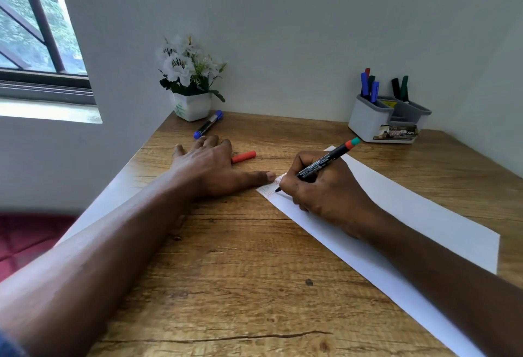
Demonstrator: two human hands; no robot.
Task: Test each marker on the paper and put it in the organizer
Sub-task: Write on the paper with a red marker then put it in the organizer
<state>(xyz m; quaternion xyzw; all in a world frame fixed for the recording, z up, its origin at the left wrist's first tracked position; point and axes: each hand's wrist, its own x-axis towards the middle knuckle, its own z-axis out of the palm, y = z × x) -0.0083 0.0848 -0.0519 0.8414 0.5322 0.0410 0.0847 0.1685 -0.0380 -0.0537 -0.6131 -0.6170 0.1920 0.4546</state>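
My right hand (322, 186) grips a black marker (325, 162) with a red and teal end, its tip touching the near-left corner of the white paper (410, 215), where faint scribbles show. My left hand (210, 168) lies flat on the wooden desk, fingers spread, thumb touching the paper's corner. A red cap (244, 156) lies just right of the left hand's fingers. A blue-capped marker (208, 124) rests on the desk beyond that hand. The grey and white organizer (368, 124) stands at the back right with several markers upright in it.
A white pot of artificial flowers (192, 106) stands in the back left corner against the wall. The desk's left edge (119, 175) runs along the wall under a window (36, 31). Bare wood spreads between my forearms.
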